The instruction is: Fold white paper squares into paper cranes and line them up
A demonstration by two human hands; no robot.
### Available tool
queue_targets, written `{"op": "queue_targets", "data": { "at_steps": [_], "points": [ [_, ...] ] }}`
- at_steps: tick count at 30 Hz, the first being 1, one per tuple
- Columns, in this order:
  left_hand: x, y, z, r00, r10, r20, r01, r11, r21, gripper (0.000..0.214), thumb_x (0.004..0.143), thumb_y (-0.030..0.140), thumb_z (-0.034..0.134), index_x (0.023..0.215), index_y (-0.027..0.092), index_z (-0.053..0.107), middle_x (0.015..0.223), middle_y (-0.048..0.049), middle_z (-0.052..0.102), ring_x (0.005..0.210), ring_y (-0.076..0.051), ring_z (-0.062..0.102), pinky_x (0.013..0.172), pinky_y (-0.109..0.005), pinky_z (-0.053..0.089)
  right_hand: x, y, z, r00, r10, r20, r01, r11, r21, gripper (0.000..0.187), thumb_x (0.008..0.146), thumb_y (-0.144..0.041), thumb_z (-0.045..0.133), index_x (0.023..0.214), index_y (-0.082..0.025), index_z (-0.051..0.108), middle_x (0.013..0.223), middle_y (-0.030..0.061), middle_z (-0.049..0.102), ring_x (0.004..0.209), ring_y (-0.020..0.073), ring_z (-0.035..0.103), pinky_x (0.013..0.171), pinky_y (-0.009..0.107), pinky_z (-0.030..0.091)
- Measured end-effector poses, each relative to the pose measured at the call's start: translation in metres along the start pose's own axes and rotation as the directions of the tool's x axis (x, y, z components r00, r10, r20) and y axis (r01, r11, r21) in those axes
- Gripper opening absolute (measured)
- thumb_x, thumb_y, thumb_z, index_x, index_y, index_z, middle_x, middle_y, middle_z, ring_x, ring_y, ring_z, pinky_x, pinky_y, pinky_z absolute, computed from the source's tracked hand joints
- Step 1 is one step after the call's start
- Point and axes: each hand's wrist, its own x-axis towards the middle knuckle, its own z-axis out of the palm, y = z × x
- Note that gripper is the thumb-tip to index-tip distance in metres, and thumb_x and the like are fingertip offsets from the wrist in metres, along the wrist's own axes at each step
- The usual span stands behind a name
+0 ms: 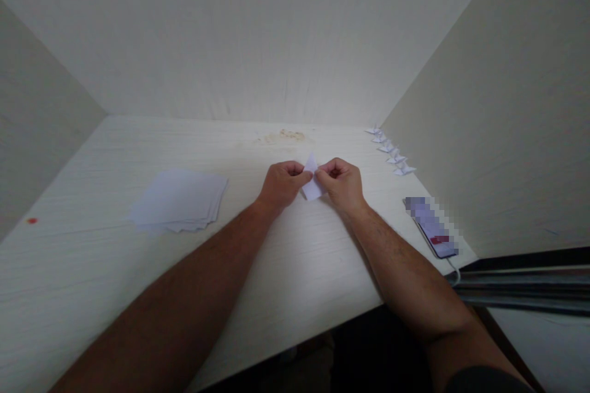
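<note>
A small folded piece of white paper (314,189) is held between my two hands over the middle of the table. Its upper end narrows to a point and its lower part is wider. My left hand (284,183) pinches its left edge between thumb and fingers. On the opposite edge, my right hand (342,182) grips with thumb and forefinger, the two thumbs close together on the paper's face. The undersides of the fingers are hidden behind the paper and hands.
A loose stack of white paper sheets (179,199) lies to the left. Several small folded paper figures (395,158) stand in a row along the right wall. Nearer me on the right is a phone (431,227) with a white cable (454,271). Walls enclose the table's back and sides.
</note>
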Motion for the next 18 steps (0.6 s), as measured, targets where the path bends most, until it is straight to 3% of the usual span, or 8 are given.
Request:
{"op": "queue_targets", "data": {
  "at_steps": [4,7,11,18],
  "points": [
    [-0.0016,0.0030,-0.0006,1.000,0.004,0.001,-0.004,1.000,0.011,0.022,0.068,0.034,0.073,0.062,0.016,0.063,0.057,0.0040,0.055,0.053,-0.008,0.043,0.051,-0.024,0.032,0.0010,0.0000,0.0016,1.000,0.022,-0.001,-0.022,0.994,0.103,0.018,0.065,-0.030,0.074,0.074,-0.021,0.061,0.063,-0.0038,0.061,0.055,0.0099,0.051,0.053,0.024,0.041],
    [-0.0020,0.0026,-0.0008,0.999,0.025,0.026,-0.026,0.999,0.023,0.027,0.068,0.039,0.076,0.063,0.016,0.063,0.059,0.0030,0.057,0.054,-0.009,0.044,0.051,-0.024,0.033,0.0022,0.0016,0.0015,0.991,0.091,0.102,-0.110,0.973,0.203,0.029,0.061,-0.032,0.080,0.082,-0.021,0.064,0.069,-0.0034,0.064,0.059,0.0109,0.055,0.057,0.025,0.045],
    [-0.0012,-0.0015,-0.0011,0.995,0.071,0.072,-0.076,0.995,0.069,0.035,0.067,0.048,0.077,0.063,0.016,0.063,0.059,0.0019,0.058,0.055,-0.010,0.045,0.051,-0.024,0.033,0.0022,0.0054,0.0005,0.962,0.147,0.229,-0.203,0.948,0.245,0.028,0.060,-0.036,0.083,0.076,-0.021,0.065,0.066,-0.0041,0.063,0.056,0.0104,0.053,0.055,0.025,0.044],
    [-0.0028,-0.0025,-0.0003,0.989,0.109,0.098,-0.126,0.974,0.187,0.031,0.072,0.044,0.070,0.063,0.015,0.065,0.058,0.0007,0.060,0.056,-0.011,0.048,0.052,-0.024,0.034,-0.0001,0.0029,0.0009,0.951,0.146,0.274,-0.225,0.931,0.286,0.025,0.060,-0.032,0.082,0.075,-0.021,0.066,0.066,-0.0045,0.064,0.056,0.0101,0.054,0.055,0.025,0.044]
  ]
}}
